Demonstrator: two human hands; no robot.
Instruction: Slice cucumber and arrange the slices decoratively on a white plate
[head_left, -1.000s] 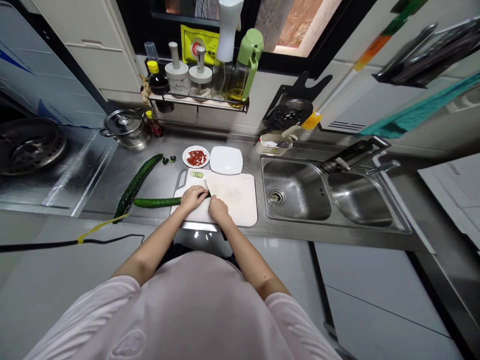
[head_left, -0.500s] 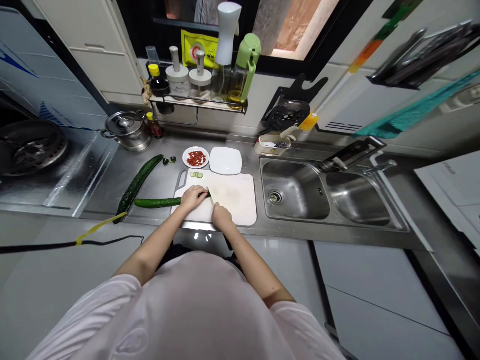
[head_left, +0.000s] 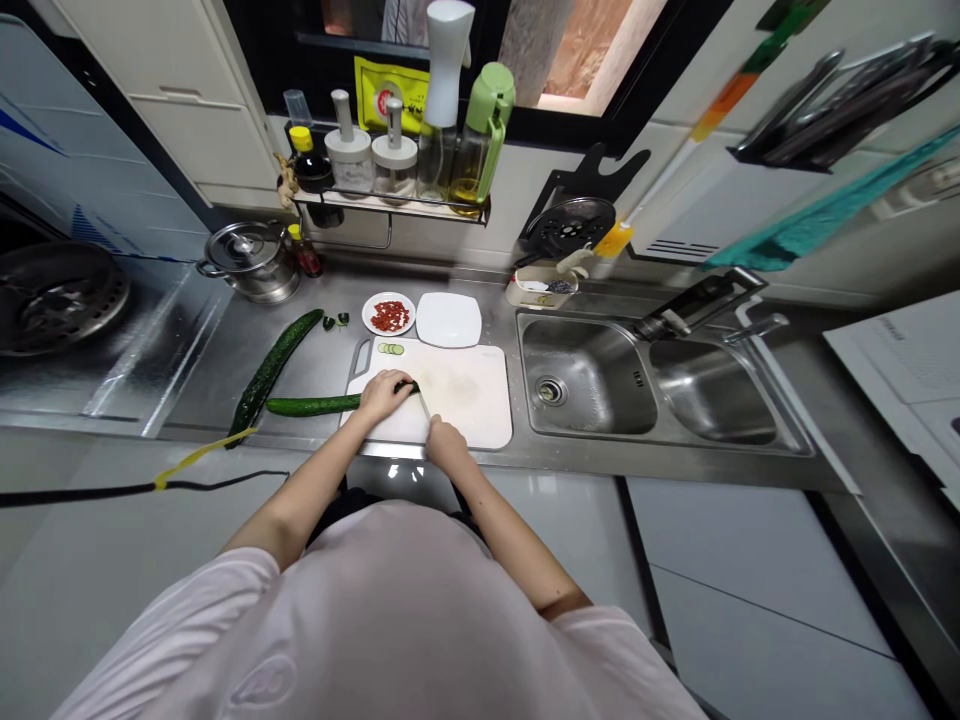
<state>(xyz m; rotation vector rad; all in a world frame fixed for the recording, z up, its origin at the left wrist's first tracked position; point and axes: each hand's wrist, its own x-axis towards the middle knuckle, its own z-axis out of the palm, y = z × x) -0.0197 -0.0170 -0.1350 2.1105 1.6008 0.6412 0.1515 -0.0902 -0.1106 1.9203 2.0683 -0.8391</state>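
My left hand (head_left: 384,396) is closed over a long green cucumber (head_left: 315,405), pressing it on the white cutting board (head_left: 480,400). The cucumber's left part sticks out past the board's edge. In my right hand (head_left: 447,443) is the handle of a knife (head_left: 424,404), its thin blade at the cucumber's right end. Several pale cucumber slices (head_left: 391,349) lie near the board's top left corner. A second whole cucumber (head_left: 276,368) rests on the steel counter to the left, with small cut-off ends (head_left: 343,319) beyond it.
Behind the board stand a plate of chopped red pieces (head_left: 389,315) and a white square plate (head_left: 449,320). A double sink (head_left: 589,385) is to the right. A lidded pot (head_left: 251,260) stands back left, below a condiment rack (head_left: 390,205). A yellow-tied cable (head_left: 161,482) crosses at left.
My right hand and the knife have shifted slightly right and down relative to the board, so the blade stands a little farther right. My left hand still holds the cucumber. The whole view shifted slightly.
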